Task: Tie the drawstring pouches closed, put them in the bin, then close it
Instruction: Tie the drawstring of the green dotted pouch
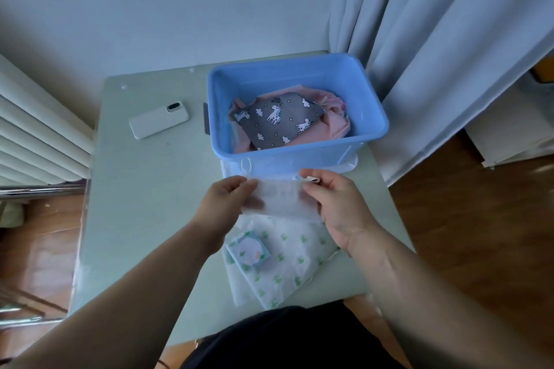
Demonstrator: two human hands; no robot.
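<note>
White gauzy pouch (280,198) at frame centre, long axis left-right. Left hand (227,204) fingers pinch left edge; right hand (338,207) fingers pinch right edge. Open blue bin (299,153) just above, equally near both hands.

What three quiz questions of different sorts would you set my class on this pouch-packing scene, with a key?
1. True or false: the blue bin is empty.
2. What lies on the table left of the bin? A) phone B) scissors C) cup
3. Fill in: the left hand and right hand hold one thing between them, the ___.
Key: 1 false, a grey pouch lies inside; 2 A; 3 white pouch.
</note>
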